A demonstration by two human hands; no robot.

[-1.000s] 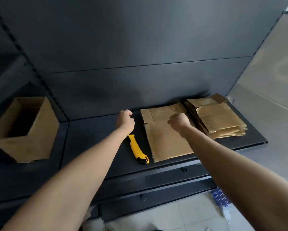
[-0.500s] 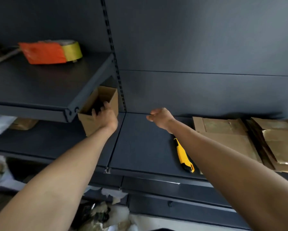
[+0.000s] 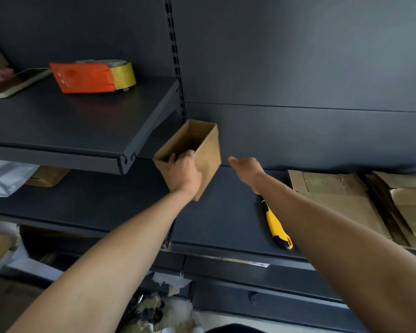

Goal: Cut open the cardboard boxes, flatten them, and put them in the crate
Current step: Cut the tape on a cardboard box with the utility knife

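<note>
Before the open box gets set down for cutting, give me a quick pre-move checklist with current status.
1. Left hand grips the open cardboard box, fingers over its near rim: ok.
2. Right hand free to help, open and empty beside the box: ok.
3. Yellow utility knife within reach, lying on the lower shelf under the right forearm: ok.
4. Knife blade retracted: cannot tell.
5. Bare shelf space between box and knife for setting down: ok.
6. Flattened cardboard kept apart, lying to the right: ok.
7. Crate located: cannot tell, none in view.
</note>
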